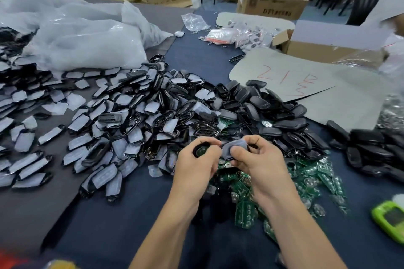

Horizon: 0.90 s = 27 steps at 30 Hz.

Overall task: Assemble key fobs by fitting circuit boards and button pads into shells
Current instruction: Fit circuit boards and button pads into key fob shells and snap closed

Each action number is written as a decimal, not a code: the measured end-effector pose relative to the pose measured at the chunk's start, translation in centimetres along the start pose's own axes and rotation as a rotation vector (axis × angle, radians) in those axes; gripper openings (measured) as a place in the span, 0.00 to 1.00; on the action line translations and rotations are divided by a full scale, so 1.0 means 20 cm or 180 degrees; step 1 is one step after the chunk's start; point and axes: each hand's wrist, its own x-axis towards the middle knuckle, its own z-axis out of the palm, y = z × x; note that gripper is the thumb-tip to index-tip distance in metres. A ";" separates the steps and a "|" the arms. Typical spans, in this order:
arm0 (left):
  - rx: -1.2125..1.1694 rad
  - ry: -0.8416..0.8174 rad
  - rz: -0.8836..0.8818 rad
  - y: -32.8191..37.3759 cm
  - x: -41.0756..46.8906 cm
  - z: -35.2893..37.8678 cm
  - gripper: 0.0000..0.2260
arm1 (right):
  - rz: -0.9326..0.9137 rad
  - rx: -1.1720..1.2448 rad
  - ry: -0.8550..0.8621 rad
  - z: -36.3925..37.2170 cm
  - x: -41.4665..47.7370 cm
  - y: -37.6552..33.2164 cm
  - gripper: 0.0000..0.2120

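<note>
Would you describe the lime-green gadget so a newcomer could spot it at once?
Start at the heap of green circuit boards below the person's right hand, then look right along the dark blue cloth to the picture's edge. The lime-green gadget lies there, partly cut off. Unlike the flat, dark-green boards, it is bright, rounded and has a greyish window.

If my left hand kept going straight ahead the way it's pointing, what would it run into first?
Probably the heap of black shells just beyond the left hand, which grips one shell. Depth is hard to judge from this view.
</note>
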 end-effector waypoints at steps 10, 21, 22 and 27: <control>0.0132 0.0318 -0.0186 0.00 0.02 0.04 0.07 | -0.0085 0.0008 -0.0587 -0.08 -0.03 -0.01 0.10; 0.0235 0.0168 -0.0087 -0.01 0.02 0.08 0.10 | -0.0319 -0.0391 -0.0196 -0.11 0.00 0.00 0.10; 0.0250 0.0196 -0.0054 -0.01 0.03 0.08 0.11 | -0.0289 -0.0437 -0.0292 -0.12 0.00 0.00 0.10; 0.0451 0.0330 0.0078 -0.01 0.05 0.10 0.12 | -0.0519 -0.0596 0.0063 -0.11 0.02 0.01 0.13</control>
